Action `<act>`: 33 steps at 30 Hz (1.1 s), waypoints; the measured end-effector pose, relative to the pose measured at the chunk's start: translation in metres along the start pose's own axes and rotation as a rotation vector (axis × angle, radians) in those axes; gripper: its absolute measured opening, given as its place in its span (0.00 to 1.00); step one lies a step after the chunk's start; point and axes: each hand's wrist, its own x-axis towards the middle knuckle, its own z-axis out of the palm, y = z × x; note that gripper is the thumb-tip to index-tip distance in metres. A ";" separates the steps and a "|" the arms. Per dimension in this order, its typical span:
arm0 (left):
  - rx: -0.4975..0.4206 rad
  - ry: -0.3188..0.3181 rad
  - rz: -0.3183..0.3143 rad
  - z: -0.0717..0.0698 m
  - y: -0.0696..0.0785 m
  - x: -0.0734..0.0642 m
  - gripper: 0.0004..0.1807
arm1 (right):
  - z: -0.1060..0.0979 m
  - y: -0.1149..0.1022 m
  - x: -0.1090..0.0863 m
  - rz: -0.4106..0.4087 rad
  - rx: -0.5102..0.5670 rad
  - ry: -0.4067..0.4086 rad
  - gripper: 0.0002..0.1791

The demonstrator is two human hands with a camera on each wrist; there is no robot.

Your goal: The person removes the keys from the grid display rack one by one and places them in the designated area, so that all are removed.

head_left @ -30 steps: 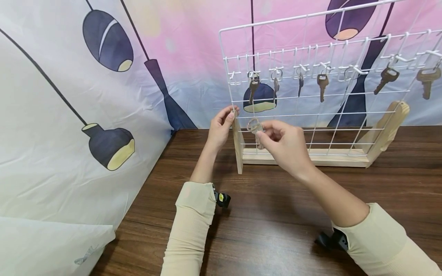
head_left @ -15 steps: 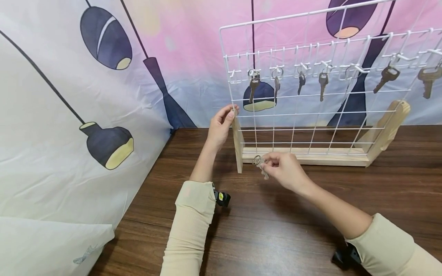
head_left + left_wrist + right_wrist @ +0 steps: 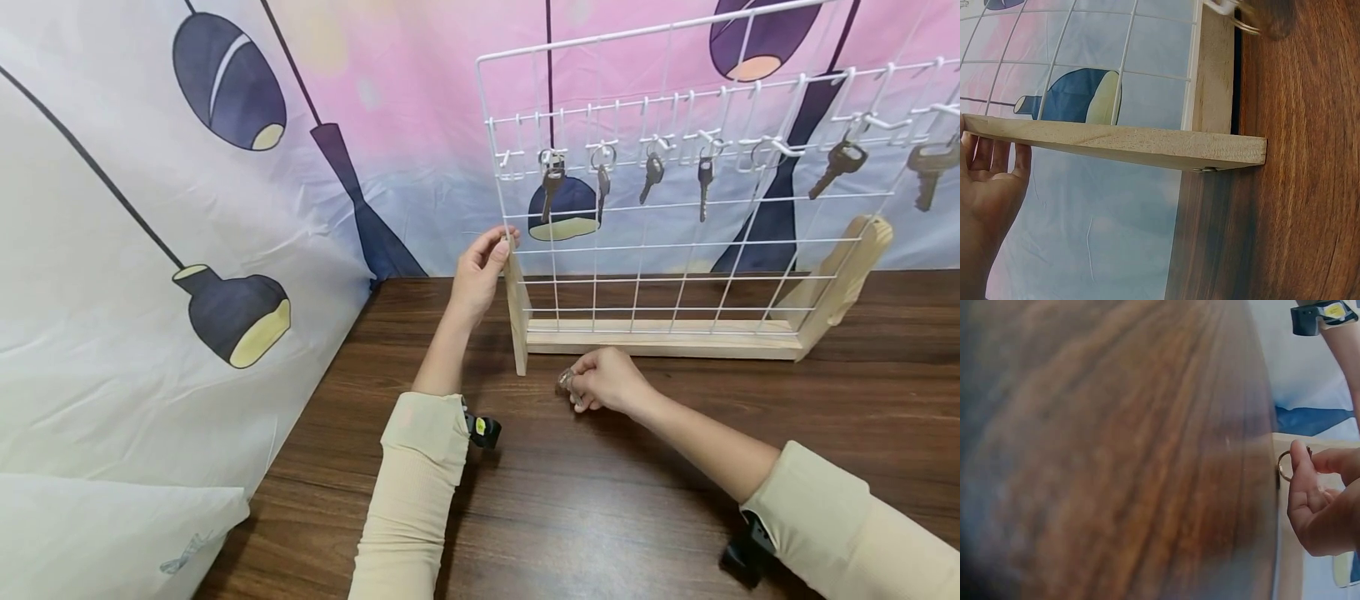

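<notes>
My left hand [image 3: 477, 271] grips the top of the rack's left wooden side post [image 3: 517, 321]. In the left wrist view its fingers go behind the post [image 3: 1147, 145]. Low over the table, in front of the rack, my right hand [image 3: 609, 382] pinches a key [image 3: 576, 398] with a metal ring [image 3: 564, 380] on it. The ring [image 3: 1282, 467] sticks out past the fingertips in the right wrist view, while the key's blade is mostly hidden by the fingers. Above, the white wire grid rack [image 3: 637, 246] carries several keys on hooks, among them a leftmost key [image 3: 552, 190].
A dark wooden table [image 3: 570, 517] lies under both arms. The rack stands on a pale wooden base bar [image 3: 660, 340], with a second side post [image 3: 843, 275] at right. Printed cloth [image 3: 420, 100] hangs behind and to the left.
My right hand has come down from in front of the grid to just over the table, still pinching the key. The left hand stays on the post.
</notes>
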 end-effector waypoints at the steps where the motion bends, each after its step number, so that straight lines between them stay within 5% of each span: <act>1: 0.000 0.001 -0.001 0.000 0.000 0.000 0.16 | 0.001 0.001 0.000 0.014 -0.001 -0.003 0.06; 20: 0.010 -0.006 -0.006 0.000 0.000 0.000 0.16 | 0.018 0.003 -0.006 0.167 -0.006 -0.110 0.04; 33: 0.026 -0.004 -0.006 0.000 0.001 0.000 0.16 | 0.031 -0.001 -0.010 0.223 -0.037 -0.067 0.07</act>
